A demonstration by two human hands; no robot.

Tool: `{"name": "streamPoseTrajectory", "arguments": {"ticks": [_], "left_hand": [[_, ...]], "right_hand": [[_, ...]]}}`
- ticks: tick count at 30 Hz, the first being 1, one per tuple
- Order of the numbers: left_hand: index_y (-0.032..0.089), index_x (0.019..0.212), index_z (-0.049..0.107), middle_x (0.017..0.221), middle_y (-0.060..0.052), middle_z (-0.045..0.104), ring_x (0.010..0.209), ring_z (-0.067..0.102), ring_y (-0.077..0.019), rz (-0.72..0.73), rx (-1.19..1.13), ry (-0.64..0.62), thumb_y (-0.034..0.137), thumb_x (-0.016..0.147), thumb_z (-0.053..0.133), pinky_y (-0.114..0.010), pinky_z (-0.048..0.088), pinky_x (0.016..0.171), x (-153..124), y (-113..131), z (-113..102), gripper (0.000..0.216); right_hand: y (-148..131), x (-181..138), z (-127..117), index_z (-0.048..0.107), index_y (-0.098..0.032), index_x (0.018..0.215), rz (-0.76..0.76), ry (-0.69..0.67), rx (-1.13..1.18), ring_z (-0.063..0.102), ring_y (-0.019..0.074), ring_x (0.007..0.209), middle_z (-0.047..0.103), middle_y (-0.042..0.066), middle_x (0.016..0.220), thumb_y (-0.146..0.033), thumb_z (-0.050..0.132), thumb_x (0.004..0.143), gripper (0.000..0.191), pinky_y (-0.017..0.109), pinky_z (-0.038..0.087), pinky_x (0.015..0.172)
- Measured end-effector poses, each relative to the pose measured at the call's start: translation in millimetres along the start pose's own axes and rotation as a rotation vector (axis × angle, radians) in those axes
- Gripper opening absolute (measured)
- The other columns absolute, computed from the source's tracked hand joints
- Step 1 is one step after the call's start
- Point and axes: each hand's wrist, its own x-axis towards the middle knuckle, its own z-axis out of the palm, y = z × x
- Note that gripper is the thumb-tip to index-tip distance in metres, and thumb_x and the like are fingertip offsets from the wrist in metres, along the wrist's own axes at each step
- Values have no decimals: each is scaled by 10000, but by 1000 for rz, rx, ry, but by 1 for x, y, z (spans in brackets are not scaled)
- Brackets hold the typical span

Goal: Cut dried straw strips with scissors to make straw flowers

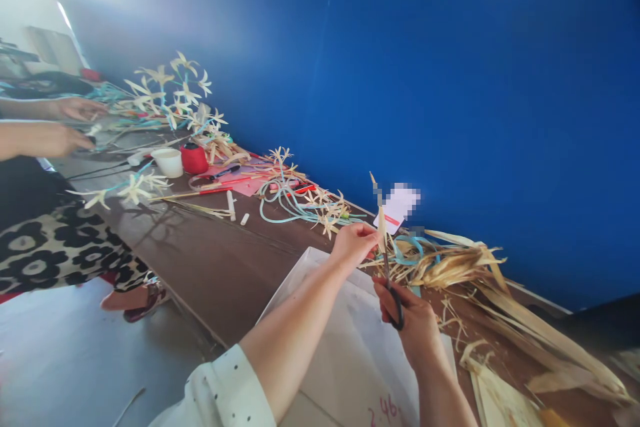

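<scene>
My left hand (354, 244) pinches the lower part of a thin pale husk strip (380, 217) that stands upright. My right hand (413, 323) grips black-handled scissors (391, 283), whose blades point up along the strip. Both hands hover over a white sheet (345, 340) lying on the brown table (210, 260). A pile of dried corn husks (465, 267) lies just right of my hands.
A blue wall (450, 113) runs along the table's far edge. Husk flowers (170, 97), blue cords (287, 207), a white cup (169, 162), a red spool (194, 159) and a pink sheet cover the table's left part. Another person's hands (60, 123) work at the far left.
</scene>
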Motion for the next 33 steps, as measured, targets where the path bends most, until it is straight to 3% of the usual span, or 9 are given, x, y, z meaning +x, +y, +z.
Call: {"name": "streamPoseTrajectory", "arguments": {"ticks": [12,28,33], "left_hand": [[138,679,579,592,-6,576,518,521,-80,15,120,-33,288,671,600,-200,458,511,2,-5,0,152],[131,659,580,530,13,545,457,488,-57,-32,79,-18,236,668,596,-187,447,493,-1,1,0,107],[128,661,583,527,9,549,433,493,-60,-3,153,-72,239,666,580,-186,429,468,-4,-1,0,111]], "right_hand": [[-9,-2,1,683,-157,904,42,37,-37,447,120,477,516,-13,527,-455,671,622,410,248,364,475],[-6,-1,0,684,-157,910,26,44,-44,430,109,457,495,-24,499,-449,685,616,415,242,357,454],[-9,-2,2,688,-148,899,40,78,-27,457,115,467,522,-9,514,-448,686,611,416,247,390,472]]}}
